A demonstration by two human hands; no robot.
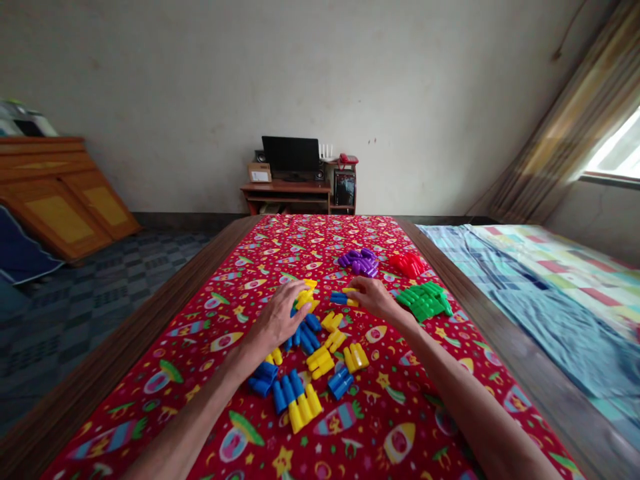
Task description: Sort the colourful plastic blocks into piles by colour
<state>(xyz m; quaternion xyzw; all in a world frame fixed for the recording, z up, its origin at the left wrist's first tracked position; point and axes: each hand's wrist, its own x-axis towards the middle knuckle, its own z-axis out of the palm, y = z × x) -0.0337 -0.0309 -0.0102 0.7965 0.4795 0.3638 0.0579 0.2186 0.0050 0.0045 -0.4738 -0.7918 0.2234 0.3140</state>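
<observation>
Right fingers [361,285] apparently grip blue-yellow blocks [339,298].

Mid-frame: left hand [286,311] partly hides yellow blocks [308,301]; right hand [373,295] covers right end of blue-and-yellow block [340,297]. Bottom edge crops both forearms [213,395]. Far left: wooden cabinet [65,203] cropped, items on top [26,121] too blurred to name.

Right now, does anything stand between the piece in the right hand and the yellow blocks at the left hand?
Nothing visible: only red cloth shows between the blue-and-yellow piece in the right hand and the yellow blocks at the left hand. Loose blocks lie nearer the wearer.
</observation>
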